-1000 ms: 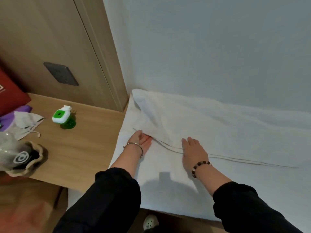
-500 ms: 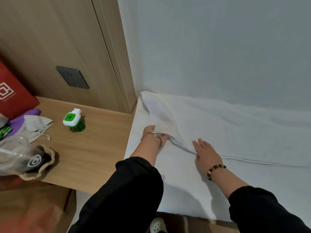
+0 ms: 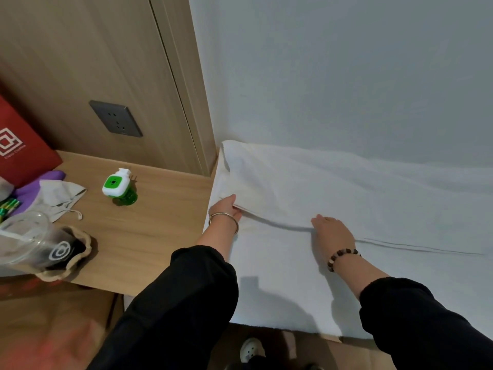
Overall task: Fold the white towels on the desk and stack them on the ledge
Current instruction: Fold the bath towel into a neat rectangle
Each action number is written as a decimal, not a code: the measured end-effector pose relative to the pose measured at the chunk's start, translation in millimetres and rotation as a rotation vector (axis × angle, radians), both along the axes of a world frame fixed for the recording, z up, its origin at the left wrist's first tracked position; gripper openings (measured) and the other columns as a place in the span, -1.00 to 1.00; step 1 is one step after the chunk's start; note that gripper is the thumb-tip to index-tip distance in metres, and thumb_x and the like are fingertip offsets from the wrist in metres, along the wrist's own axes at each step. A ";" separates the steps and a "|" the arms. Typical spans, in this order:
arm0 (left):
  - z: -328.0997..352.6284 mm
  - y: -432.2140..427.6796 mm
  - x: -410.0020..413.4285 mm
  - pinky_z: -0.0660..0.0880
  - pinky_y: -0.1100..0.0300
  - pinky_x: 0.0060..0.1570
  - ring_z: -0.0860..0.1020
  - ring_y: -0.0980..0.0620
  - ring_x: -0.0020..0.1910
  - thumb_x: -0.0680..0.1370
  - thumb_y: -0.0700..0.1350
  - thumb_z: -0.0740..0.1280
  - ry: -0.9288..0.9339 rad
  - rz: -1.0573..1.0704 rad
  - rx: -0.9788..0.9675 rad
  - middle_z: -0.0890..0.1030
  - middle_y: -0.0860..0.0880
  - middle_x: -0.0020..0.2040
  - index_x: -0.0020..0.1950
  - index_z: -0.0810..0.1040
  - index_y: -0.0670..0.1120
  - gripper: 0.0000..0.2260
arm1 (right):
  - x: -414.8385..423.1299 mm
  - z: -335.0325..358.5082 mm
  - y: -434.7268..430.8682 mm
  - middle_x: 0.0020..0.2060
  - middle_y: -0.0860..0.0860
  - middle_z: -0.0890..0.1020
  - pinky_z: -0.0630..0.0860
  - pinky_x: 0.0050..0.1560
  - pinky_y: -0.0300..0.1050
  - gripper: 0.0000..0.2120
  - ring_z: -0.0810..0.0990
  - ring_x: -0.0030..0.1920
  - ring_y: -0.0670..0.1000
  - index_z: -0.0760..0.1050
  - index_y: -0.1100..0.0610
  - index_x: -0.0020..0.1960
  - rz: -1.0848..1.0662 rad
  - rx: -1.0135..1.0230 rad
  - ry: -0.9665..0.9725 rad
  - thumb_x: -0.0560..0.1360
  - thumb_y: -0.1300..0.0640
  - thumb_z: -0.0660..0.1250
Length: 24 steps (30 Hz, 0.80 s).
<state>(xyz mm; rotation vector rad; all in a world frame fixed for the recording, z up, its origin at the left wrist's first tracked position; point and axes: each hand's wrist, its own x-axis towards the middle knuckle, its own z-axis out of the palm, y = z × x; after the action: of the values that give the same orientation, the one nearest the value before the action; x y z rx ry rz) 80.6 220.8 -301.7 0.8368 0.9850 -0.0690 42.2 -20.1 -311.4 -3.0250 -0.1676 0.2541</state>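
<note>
- Pale grey wall (image 3: 346, 76) fills the upper right.
- Large white towel (image 3: 346, 196) lies spread over the right part of the light wooden desk (image 3: 149, 236), its far edge bunched against the wall. A top layer is folded toward the person, and its right end is cut off by the frame.
- Black sleeves (image 3: 186, 303) cover both forearms.
- Red paper bag (image 3: 21, 153) is at far left, cut off by the frame.
- Clear plastic cup (image 3: 29, 239) in a beige sleeve is at the desk's near left and is blurred.
- Right hand (image 3: 332, 233), with a bead bracelet, lies flat and relaxed on the fold line, palm down.
- Left hand (image 3: 225, 209), with a silver bangle, pinches the folded layer's left corner. The thumb is on top and the fingers are mostly hidden beneath.
- Green-and-white plug-in device (image 3: 116, 184) stands on the bare wood, well apart from the towel.
- Dark wall socket (image 3: 116, 118) sits in the wood panel behind it.
</note>
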 end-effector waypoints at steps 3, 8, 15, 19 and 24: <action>11.0 2.9 -18.4 0.55 0.21 -0.51 0.56 -0.04 -0.41 0.49 -0.34 0.28 -0.137 0.140 0.218 0.56 -0.10 -0.30 -0.21 0.49 -0.16 -0.88 | -2.4 15.7 5.1 -0.18 0.13 0.66 0.38 0.24 0.12 -0.66 0.62 -0.17 0.16 0.59 0.25 -0.04 -0.014 0.127 -0.381 0.30 0.54 0.26; 1.2 10.3 -75.0 0.57 0.06 -0.27 0.58 -0.12 -0.31 0.47 -0.27 0.25 0.062 -0.119 0.565 0.57 -0.14 -0.17 -0.01 0.50 -0.20 -0.87 | -34.2 3.1 -5.2 -0.27 0.13 0.61 0.48 -0.22 0.03 -0.73 0.56 -0.27 0.20 0.59 0.27 -0.17 0.269 0.209 -0.344 0.22 0.54 0.36; 10.2 -50.4 -84.7 0.15 0.03 0.36 0.20 -0.13 0.42 0.36 -0.33 0.34 -0.244 -0.490 1.535 0.31 -0.12 0.40 0.31 0.42 -0.12 -0.48 | -60.9 -14.6 -30.3 0.21 0.10 0.51 0.24 0.23 -0.24 -0.71 0.41 0.26 0.08 0.55 0.25 0.17 -0.035 0.454 -0.134 0.47 0.35 0.26; 1.9 -108.5 -71.7 -0.12 -0.10 0.45 -0.17 -0.12 0.53 0.51 -0.14 0.24 -0.295 -1.262 1.848 0.01 -0.08 0.55 0.46 0.22 0.00 -0.48 | -69.0 -11.9 -66.6 0.26 0.07 0.45 0.19 0.23 -0.30 -0.71 0.34 0.31 0.04 0.54 0.24 0.16 -0.294 0.516 -0.124 0.50 0.38 0.20; -12.1 -180.7 -64.6 -0.05 -0.08 0.46 -0.13 -0.13 0.53 0.56 -0.06 0.18 -0.399 -1.640 1.753 -0.02 -0.08 0.56 0.51 0.10 -0.05 -0.46 | -68.2 -0.5 -127.6 0.19 0.09 0.50 0.29 0.16 -0.28 -0.72 0.47 0.22 0.06 0.51 0.22 0.15 -0.707 0.738 -0.137 0.50 0.37 0.17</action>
<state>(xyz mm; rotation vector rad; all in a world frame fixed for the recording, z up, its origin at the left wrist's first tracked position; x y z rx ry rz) 16.0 40.1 -313.7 2.9279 -0.5686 -0.4397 -26.0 -147.7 -312.0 -2.1836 0.6397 -0.0721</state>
